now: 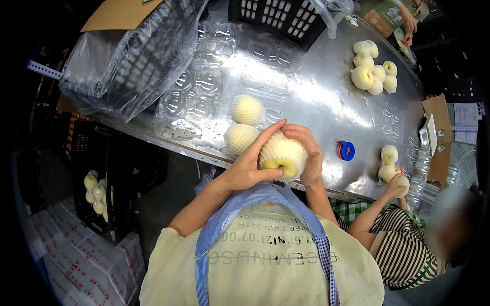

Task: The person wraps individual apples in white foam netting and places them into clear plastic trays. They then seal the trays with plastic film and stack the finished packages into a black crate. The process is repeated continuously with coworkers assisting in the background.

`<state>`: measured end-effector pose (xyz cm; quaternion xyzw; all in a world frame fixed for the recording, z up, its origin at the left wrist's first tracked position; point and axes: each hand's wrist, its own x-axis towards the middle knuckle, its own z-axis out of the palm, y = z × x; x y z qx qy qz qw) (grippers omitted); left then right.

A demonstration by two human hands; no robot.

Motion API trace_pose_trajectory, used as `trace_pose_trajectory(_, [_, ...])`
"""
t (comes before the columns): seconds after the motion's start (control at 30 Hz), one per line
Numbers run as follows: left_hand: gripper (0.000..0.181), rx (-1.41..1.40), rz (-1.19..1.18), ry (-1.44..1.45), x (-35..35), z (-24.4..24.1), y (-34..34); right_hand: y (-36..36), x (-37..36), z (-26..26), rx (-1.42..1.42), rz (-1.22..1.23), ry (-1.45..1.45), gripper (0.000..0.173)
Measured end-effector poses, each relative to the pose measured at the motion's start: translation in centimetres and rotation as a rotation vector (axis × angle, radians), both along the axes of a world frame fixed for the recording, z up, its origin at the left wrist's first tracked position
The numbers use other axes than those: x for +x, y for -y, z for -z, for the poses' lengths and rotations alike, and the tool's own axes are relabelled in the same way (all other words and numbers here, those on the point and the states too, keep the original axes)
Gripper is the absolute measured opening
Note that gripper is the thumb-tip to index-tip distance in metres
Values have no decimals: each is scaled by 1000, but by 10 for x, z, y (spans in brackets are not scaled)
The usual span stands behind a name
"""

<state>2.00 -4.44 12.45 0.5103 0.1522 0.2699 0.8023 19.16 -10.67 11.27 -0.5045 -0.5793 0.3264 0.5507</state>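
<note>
Between my two hands I hold a pale yellow fruit point(285, 155) in a white foam net sleeve, with its dimpled end bare and turned towards me. My left hand point(250, 164) wraps its left side, the thumb lying across the bare end. My right hand point(308, 153) cups the far and right sides. Just beyond my left hand, two more net-wrapped fruits, a far one point(248, 109) and a near one point(241, 138), sit in a clear plastic clamshell tray point(277, 114) on the metal table point(325, 103).
A blue tape roll point(346, 150) lies to the right. Several wrapped fruits point(363, 76) sit at the far right. Clear clamshells point(191, 99) and a plastic-lined crate point(141, 65) stand left; a black crate point(275, 19) is at the back. A co-worker's hand point(394, 185) holds fruit nearby.
</note>
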Motion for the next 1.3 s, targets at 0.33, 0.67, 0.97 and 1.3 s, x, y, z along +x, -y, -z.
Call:
trace_pose_trajectory(0.33, [90,-9,46,-56,13,29,0,10,10,28,14,182,0,62])
trace_pose_trajectory(0.67, [83,-637,58,57,13,55,2,-5,-10,-14,51,195,54,52])
trace_pose_trajectory(0.97, [89,-376,30,-57,16,19,1,0,-7,-11,45,223,49,33])
trace_pose_trajectory(1.3, [90,-383,17,-149,9,23,2,3,8,-6,-26,33,178,65])
